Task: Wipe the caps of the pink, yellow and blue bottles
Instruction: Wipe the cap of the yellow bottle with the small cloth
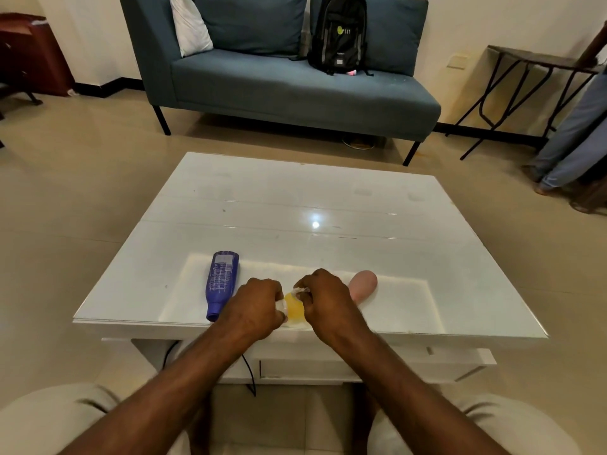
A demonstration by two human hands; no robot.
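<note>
A blue bottle (222, 280) lies on the white table (328, 205), its cap toward me at the near edge. A pink bottle (363, 285) lies to the right, partly hidden behind my right hand (325, 302). Between my hands sits the yellow bottle (294, 309), mostly covered. My left hand (254, 305) is closed around its near end, with a bit of white wipe showing at the fingers. My right hand pinches a small piece of white wipe just above the yellow bottle. The yellow cap is hidden.
A blue sofa (295, 83) with a black backpack (338, 34) stands beyond the table. A person's legs (571, 139) and a folding side table (525, 80) are at the right. A dark cable (249, 376) hangs under the table's near edge.
</note>
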